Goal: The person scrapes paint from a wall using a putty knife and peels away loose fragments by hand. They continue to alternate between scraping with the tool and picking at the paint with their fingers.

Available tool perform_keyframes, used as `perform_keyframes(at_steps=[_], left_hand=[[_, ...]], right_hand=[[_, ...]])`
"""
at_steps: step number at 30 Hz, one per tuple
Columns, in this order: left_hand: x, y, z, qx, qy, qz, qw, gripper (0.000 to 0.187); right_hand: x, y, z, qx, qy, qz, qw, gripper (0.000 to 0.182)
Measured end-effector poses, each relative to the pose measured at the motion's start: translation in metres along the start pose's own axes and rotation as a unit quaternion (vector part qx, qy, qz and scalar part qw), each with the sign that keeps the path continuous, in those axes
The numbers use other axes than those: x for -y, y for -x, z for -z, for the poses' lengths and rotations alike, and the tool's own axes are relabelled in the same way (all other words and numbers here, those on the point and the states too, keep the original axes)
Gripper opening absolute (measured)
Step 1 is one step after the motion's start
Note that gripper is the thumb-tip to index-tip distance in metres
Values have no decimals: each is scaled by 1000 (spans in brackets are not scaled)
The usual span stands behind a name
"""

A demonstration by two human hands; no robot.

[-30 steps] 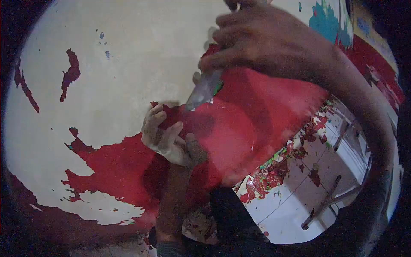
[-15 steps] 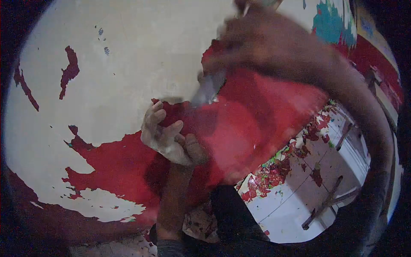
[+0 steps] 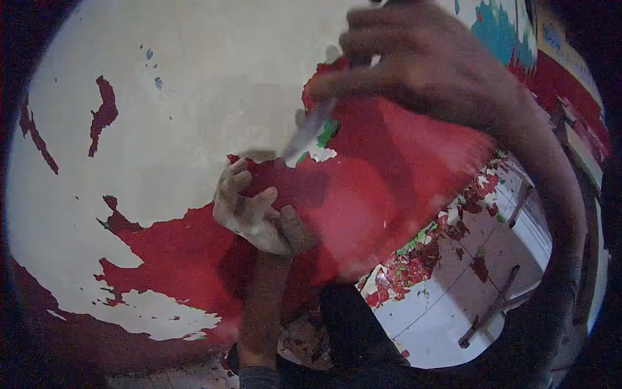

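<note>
Flaking red paint (image 3: 353,207) covers the lower part of a pale wall (image 3: 194,84). My right hand (image 3: 402,58), at the upper centre right, is wrapped round a scraper (image 3: 310,133), whose blurred blade points down and left to the red paint's ragged upper edge. Beside the blade a small patch of white and green shows. My left hand (image 3: 259,211) is held palm up against the red area, just below the blade, its fingers apart and slightly curled. Nothing shows in it.
Red, green and white paint chips (image 3: 414,259) lie along the wall's base on the tiled floor (image 3: 447,311). A dark-legged object (image 3: 492,308) stands at the lower right. Teal paint (image 3: 495,32) marks the upper right.
My right hand has moved slightly right and the scraper blade down and left. More white and green shows beside the blade. My left hand has barely moved.
</note>
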State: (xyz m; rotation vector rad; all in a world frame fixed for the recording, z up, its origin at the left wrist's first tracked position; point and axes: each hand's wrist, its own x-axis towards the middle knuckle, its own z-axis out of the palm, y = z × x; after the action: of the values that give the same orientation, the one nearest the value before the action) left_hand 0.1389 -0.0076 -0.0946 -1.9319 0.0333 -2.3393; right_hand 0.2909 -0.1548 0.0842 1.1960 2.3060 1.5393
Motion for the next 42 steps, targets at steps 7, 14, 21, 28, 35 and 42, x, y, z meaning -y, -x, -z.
perform_keyframes(at_steps=[7, 14, 21, 28, 35, 42], left_hand=[[0, -3, -7, -13, 38, 2, 999, 16], [-13, 3, 9, 80, 30, 57, 995, 34], [-78, 28, 25, 56, 324, 553, 765, 50], [-39, -25, 47, 71, 232, 519, 819, 40], [-31, -17, 54, 88, 262, 511, 814, 35], [-31, -15, 56, 92, 256, 525, 807, 35]], right_hand=[[5, 4, -10, -26, 5, 19, 999, 38], [24, 40, 3, -69, -363, -324, 871, 30], [194, -1, -55, -254, -734, -411, 478, 27], [155, -9, -84, -287, -315, -592, 684, 26], [137, -10, -90, -156, -371, -598, 694, 29], [126, -2, -95, -197, -494, -538, 654, 24]])
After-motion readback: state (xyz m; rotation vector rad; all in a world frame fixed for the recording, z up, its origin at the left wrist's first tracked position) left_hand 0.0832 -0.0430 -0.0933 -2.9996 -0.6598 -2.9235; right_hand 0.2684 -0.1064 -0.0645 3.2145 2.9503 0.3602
